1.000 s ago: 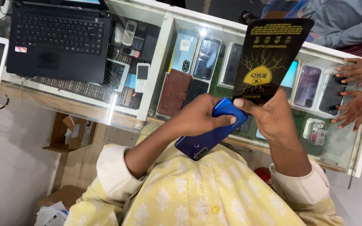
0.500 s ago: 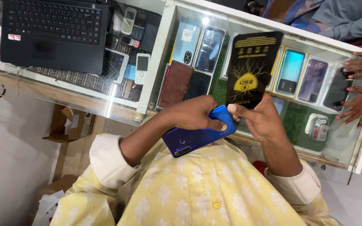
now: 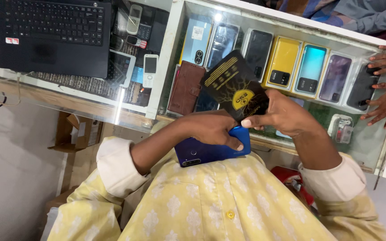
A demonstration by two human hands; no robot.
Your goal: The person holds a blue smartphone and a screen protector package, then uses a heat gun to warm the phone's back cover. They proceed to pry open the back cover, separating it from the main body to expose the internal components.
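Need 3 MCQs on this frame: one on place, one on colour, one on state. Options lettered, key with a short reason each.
1. Where is the laptop?
A. on the glass counter, upper left
B. on the floor
C. inside the lit display case

2. What colour is the phone under the left hand?
A. red
B. blue
C. white

3. How is the black packet held?
A. lying flat on the counter
B. pinched in the right hand, raised above the phone
C. tucked in a pocket

Key:
1 A, it sits on the counter top at upper left.
2 B, its back shows glossy blue.
3 B, the right thumb and fingers grip its lower edge.
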